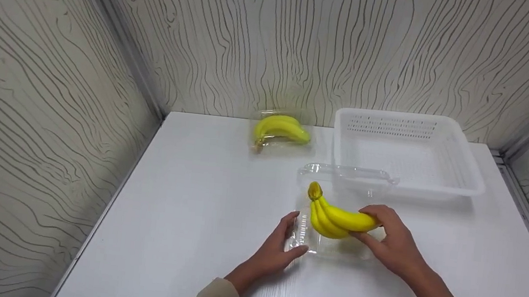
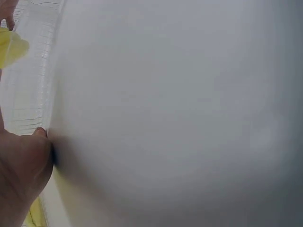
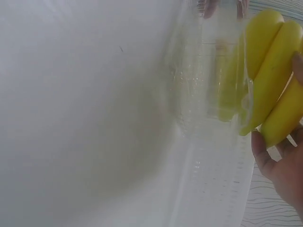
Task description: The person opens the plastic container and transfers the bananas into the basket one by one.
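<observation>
A bunch of yellow bananas is in my right hand, which grips it by the tip end between thumb and fingers. Its stem points up and to the left. Below the bunch lies a clear plastic clamshell box, its lid folded back away from me. My left hand holds the box at its left end, thumb at the near corner and fingers along the side. In the right wrist view, the bananas show partly behind the clear box wall.
Another banana bunch sits in a closed clear box at the back of the white table. A white slatted plastic basket stands at the back right, with the open lid reaching its front edge. Wood-patterned walls enclose the table.
</observation>
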`<state>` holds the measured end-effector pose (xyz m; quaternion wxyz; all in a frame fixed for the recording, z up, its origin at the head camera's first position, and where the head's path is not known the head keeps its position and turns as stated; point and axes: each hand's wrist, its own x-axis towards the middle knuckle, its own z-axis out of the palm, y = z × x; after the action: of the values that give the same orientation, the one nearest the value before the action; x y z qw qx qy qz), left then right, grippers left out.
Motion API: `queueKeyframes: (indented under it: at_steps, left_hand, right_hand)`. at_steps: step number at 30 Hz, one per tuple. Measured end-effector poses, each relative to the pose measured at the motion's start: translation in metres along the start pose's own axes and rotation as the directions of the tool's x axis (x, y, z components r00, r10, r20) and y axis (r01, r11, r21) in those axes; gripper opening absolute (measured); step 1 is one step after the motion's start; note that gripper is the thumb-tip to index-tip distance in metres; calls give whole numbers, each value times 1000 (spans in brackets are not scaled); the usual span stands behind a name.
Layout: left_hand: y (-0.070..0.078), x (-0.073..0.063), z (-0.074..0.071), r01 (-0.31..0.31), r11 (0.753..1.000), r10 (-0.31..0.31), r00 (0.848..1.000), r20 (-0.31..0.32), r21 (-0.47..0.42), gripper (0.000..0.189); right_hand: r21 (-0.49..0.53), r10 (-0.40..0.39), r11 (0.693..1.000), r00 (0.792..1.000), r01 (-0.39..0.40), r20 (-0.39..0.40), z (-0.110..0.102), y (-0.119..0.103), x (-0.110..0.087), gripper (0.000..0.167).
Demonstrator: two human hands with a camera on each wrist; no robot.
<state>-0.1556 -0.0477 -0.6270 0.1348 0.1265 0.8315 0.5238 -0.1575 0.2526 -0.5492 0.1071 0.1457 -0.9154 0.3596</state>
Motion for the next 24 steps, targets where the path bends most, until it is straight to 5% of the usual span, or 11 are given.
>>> queueKeyframes:
  at_steps: [7, 24]
  left_hand:
    - [1, 0, 1, 27, 1000, -27, 1000, 1, -1, 84]
    - [3, -5, 0, 6, 998, -5, 1000, 10, -58, 84]
  right_hand:
    - [89, -120, 987, 983, 133, -140, -13, -6, -2, 56]
    - [118, -85, 985, 954, 123, -287, -52, -15, -7, 59]
